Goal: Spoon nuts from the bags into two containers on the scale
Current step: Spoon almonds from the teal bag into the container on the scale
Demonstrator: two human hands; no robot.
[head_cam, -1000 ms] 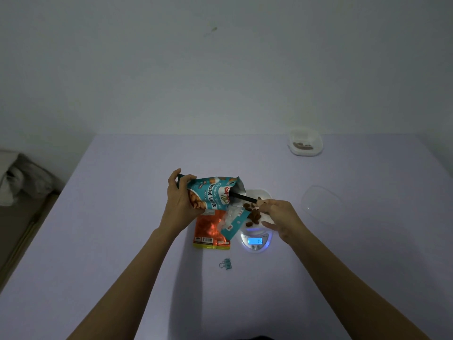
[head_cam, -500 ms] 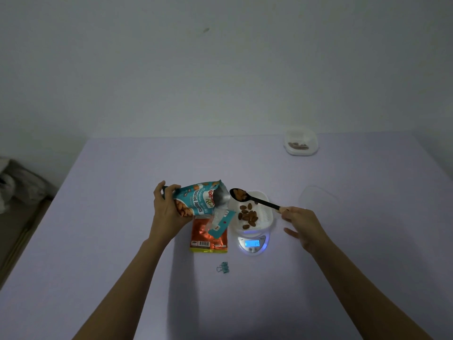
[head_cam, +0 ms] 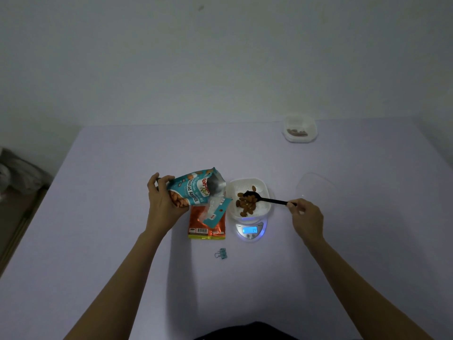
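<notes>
Head view: left hand (head_cam: pixel 163 204) grips the almond bag (head_cam: pixel 196 190) tilted beside the scale (head_cam: pixel 250 229). Right hand (head_cam: pixel 306 215) pinches the spoon (head_cam: pixel 263 198) over the white container (head_cam: pixel 247 192). Tip slowly, low inside the rim, watching the readout.

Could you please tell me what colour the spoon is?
The spoon is black, clearest in the head view.
</notes>
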